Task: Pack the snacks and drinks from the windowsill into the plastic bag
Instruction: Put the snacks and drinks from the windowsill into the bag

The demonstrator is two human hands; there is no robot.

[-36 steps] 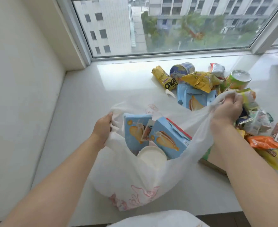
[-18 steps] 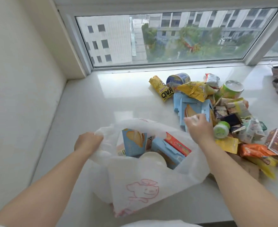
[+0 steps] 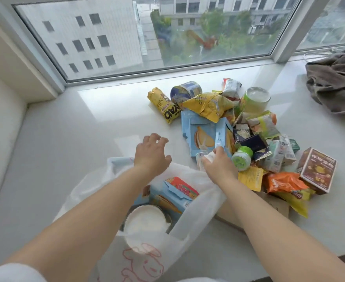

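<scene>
Fingers of left hand point(image 3: 151, 154) spread free; right hand point(image 3: 218, 166) pinches one white packet point(image 3: 209, 159); one bag point(image 3: 190, 226).

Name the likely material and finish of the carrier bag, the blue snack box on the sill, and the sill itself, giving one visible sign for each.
Bag: thin plastic film; translucent, crumpled.
Blue box: matte card, it seems; creased flaps.
Sill: polished stone or similar; reflects window light.

White plastic bag point(image 3: 190, 226) open, part-filled on windowsill point(image 3: 70, 139); snacks and drinks point(image 3: 238, 135) heaped beside.
</scene>
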